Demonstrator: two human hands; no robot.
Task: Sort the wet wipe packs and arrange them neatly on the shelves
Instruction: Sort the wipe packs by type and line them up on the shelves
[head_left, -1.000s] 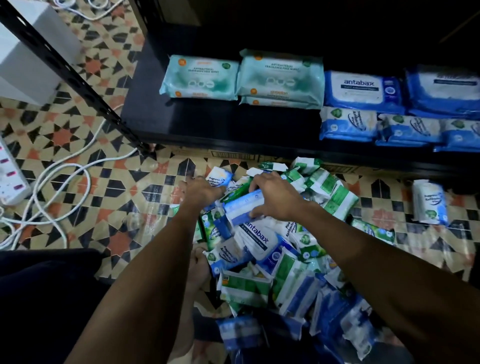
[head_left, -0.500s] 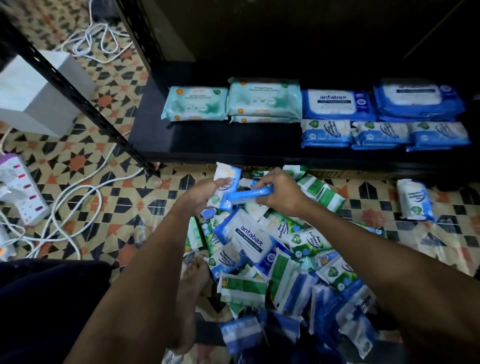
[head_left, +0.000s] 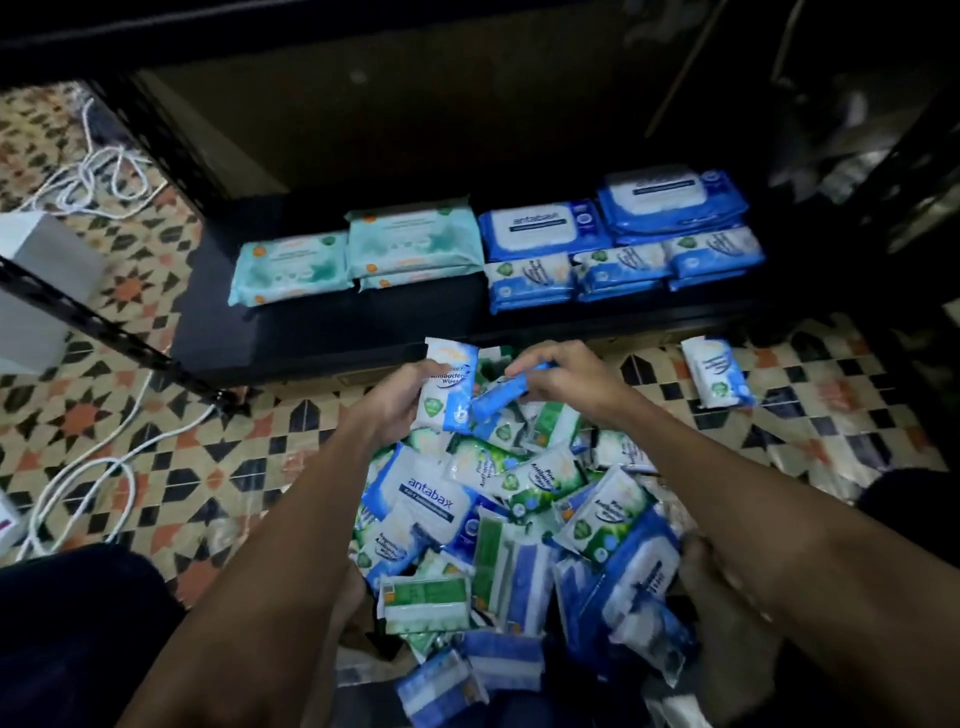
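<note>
A heap of small blue and green wet wipe packs lies on the patterned floor between my arms. My left hand holds a small blue-and-white pack upright above the heap. My right hand grips another small blue pack edge-on, right beside the first. On the low black shelf in front, teal packs sit at the left, large blue packs at the back right, and small blue packs in a row in front of them.
One small blue pack lies alone on the floor at the right. White cables trail over the tiles at the left, near a white box. A black shelf post slants down to the floor left of the shelf.
Both hands have risen from the heap, each with a small blue pack, and come closer together. The view has tilted up, showing more of the shelf.
</note>
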